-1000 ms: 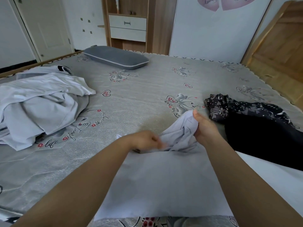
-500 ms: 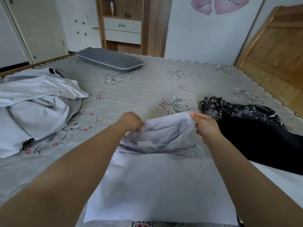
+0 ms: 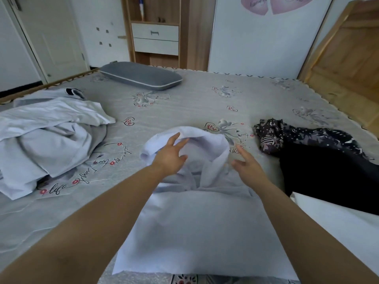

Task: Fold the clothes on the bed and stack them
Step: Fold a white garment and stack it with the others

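Right now a pale lilac garment (image 3: 196,228) of thin, smooth cloth lies on the bed (image 3: 194,103) near its front edge, the near part flat and almost rectangular, the far part raised in a soft rounded fold. The left hand (image 3: 171,155) has its fingers spread and fairly straight, touching under this raised fold without clamping it. The right hand (image 3: 247,166) is also loose, fingers apart, just beside the fold's right edge; whether it touches the cloth I cannot tell. A crumpled heap of white and grey clothes (image 3: 47,140) sits near the left edge. Dark patterned clothes (image 3: 320,158), black with small white dots, lie toward the right edge. A flat grey pillow (image 3: 141,75) with light piping rests at the far side of the quilted, flower-printed cover.
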